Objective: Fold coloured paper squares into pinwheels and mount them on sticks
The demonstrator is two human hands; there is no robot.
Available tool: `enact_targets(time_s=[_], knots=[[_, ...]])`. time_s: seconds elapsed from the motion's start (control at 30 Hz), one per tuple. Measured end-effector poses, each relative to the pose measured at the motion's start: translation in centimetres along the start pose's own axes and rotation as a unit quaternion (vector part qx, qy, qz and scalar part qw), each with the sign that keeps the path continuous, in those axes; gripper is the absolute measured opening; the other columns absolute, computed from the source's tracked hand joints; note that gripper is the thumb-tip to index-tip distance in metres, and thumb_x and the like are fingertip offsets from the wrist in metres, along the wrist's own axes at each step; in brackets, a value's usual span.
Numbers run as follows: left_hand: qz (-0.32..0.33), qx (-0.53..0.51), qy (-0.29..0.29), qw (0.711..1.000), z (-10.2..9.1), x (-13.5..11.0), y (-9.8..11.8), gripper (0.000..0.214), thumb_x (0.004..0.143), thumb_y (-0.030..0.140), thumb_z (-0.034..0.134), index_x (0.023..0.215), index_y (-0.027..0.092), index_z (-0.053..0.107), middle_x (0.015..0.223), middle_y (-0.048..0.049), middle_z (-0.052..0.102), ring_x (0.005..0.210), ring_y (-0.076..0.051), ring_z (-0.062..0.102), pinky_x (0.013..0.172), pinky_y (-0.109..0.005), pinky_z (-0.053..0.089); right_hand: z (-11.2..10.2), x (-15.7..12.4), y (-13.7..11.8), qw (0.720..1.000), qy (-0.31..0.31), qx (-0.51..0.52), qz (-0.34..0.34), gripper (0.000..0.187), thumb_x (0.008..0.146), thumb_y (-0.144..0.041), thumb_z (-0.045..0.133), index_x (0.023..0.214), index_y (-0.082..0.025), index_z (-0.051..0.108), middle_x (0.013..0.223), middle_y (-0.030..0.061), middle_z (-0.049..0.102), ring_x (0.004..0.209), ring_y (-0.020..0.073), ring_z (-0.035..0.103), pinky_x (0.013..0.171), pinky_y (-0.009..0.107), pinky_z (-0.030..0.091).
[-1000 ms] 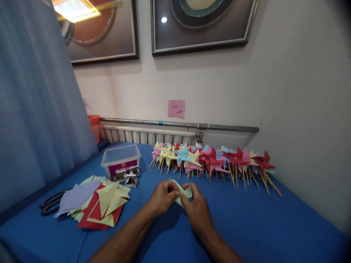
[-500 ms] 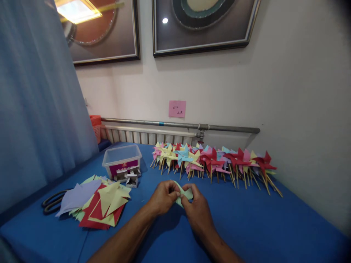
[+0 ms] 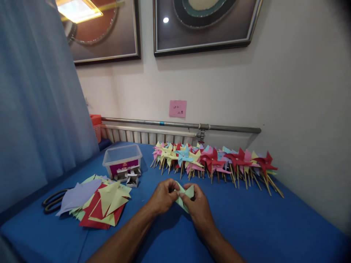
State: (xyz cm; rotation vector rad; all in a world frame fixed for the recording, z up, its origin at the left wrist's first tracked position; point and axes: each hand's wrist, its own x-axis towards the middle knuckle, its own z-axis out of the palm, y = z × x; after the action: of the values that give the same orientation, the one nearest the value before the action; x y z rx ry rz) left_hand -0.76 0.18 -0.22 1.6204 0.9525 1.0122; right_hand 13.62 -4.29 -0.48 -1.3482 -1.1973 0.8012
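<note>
A pale green piece of paper (image 3: 189,191), partly folded like a pinwheel, is held between both hands over the blue table. My left hand (image 3: 165,197) pinches its left side with thumb and forefinger. On the right, my right hand (image 3: 199,205) is closed on the paper, its thumb pressing near the middle and the fingers behind it. Parts of the paper are hidden by the fingers. Beyond the hands stand many finished pinwheels (image 3: 212,159) on thin sticks, in red, yellow, blue, pink and purple.
To the left lies a pile of cut coloured paper (image 3: 94,204), with black-handled scissors (image 3: 52,201) partly under it. A clear plastic box (image 3: 122,157) stands behind, with small open boxes (image 3: 132,180) of metal bits at its front. A blue curtain (image 3: 41,91) hangs at far left.
The right side of the green paper has been folded up more, so a raised flap now shows by my right thumb. My left hand has stayed almost in place.
</note>
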Motion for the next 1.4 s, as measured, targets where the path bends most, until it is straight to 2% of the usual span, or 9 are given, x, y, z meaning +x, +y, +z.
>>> enact_targets(time_s=[0.13,0.3,0.5,0.7,0.87,1.1,1.23,1.33,1.4], knots=[[-0.004,-0.035,0.018,0.999,-0.1,0.2,0.4,0.017,0.068,0.026,0.07,0.08,0.017,0.062,0.064,0.0044,0.055,0.058,-0.01,0.045,0.057,-0.023,0.034,-0.1,0.6,0.6,0.999,0.002,0.047,0.008,0.035,0.066,-0.042,0.07,0.093,-0.022,0.059,0.069,-0.0037,0.061,0.059,0.0175,0.055,0.056,0.028,0.044],[-0.051,-0.156,0.109,0.98,-0.8,0.6,0.9,0.038,0.061,0.033,0.079,0.092,0.015,0.065,0.073,-0.0003,0.065,0.063,-0.013,0.057,0.063,-0.026,0.043,-0.3,1.1,1.3,0.995,-0.018,0.097,0.02,0.04,0.065,-0.042,0.074,0.095,-0.022,0.058,0.068,-0.0042,0.06,0.057,0.0167,0.055,0.054,0.028,0.044],[-0.127,-0.245,0.005,0.961,-0.2,0.1,0.6,0.036,0.052,0.034,0.087,0.073,0.013,0.066,0.06,-0.0019,0.065,0.053,-0.013,0.056,0.057,-0.026,0.042,-0.2,1.0,1.3,0.996,-0.02,0.088,0.02,0.041,0.063,-0.043,0.076,0.094,-0.022,0.059,0.068,-0.0045,0.06,0.059,0.0165,0.054,0.055,0.027,0.044],[-0.116,-0.278,0.022,0.953,0.7,0.1,0.6,0.031,0.045,0.022,0.087,0.067,0.012,0.068,0.06,-0.0019,0.067,0.053,-0.012,0.057,0.057,-0.024,0.042,0.2,1.1,2.1,0.99,-0.014,0.131,0.042,0.045,0.059,-0.046,0.08,0.091,-0.02,0.061,0.066,-0.0039,0.06,0.059,0.0161,0.054,0.055,0.026,0.043],[-0.121,-0.279,0.029,0.952,0.6,0.1,0.5,0.03,0.047,0.024,0.086,0.069,0.011,0.069,0.06,-0.0027,0.067,0.053,-0.013,0.056,0.057,-0.025,0.042,0.4,1.3,3.1,0.987,-0.034,0.153,0.045,0.043,0.058,-0.049,0.084,0.082,-0.019,0.063,0.066,-0.0026,0.061,0.061,0.0155,0.052,0.057,0.026,0.041],[-0.119,-0.262,0.026,0.957,0.5,0.1,0.3,0.033,0.056,0.038,0.084,0.067,0.014,0.063,0.058,-0.0005,0.061,0.051,-0.01,0.05,0.055,-0.025,0.037,0.1,1.3,3.2,0.982,-0.029,0.173,0.068,0.044,0.059,-0.049,0.084,0.085,-0.019,0.065,0.065,-0.0022,0.063,0.058,0.0157,0.054,0.057,0.027,0.042],[-0.069,-0.178,0.121,0.974,-2.7,1.6,1.1,0.038,0.058,0.046,0.08,0.075,0.015,0.067,0.069,-0.0042,0.067,0.058,-0.013,0.056,0.058,-0.025,0.039,0.1,1.5,3.8,0.978,-0.032,0.188,0.09,0.045,0.056,-0.049,0.084,0.083,-0.02,0.064,0.062,-0.0032,0.061,0.054,0.0147,0.051,0.054,0.027,0.04],[-0.004,-0.037,0.234,0.972,-8.5,3.8,2.9,0.036,0.067,0.051,0.07,0.079,0.017,0.068,0.071,-0.0042,0.067,0.065,-0.017,0.058,0.064,-0.027,0.043,0.4,1.3,4.0,0.976,-0.041,0.189,0.097,0.043,0.057,-0.047,0.084,0.082,-0.02,0.064,0.06,-0.0043,0.059,0.052,0.0132,0.048,0.053,0.026,0.037],[0.021,0.129,0.287,0.949,-13.2,5.6,4.3,0.027,0.075,0.044,0.064,0.081,0.019,0.07,0.075,-0.0049,0.069,0.075,-0.021,0.062,0.07,-0.03,0.044,0.5,0.9,3.8,0.976,-0.053,0.19,0.091,0.041,0.058,-0.047,0.083,0.082,-0.019,0.064,0.06,-0.0044,0.058,0.053,0.0126,0.047,0.053,0.025,0.036]])
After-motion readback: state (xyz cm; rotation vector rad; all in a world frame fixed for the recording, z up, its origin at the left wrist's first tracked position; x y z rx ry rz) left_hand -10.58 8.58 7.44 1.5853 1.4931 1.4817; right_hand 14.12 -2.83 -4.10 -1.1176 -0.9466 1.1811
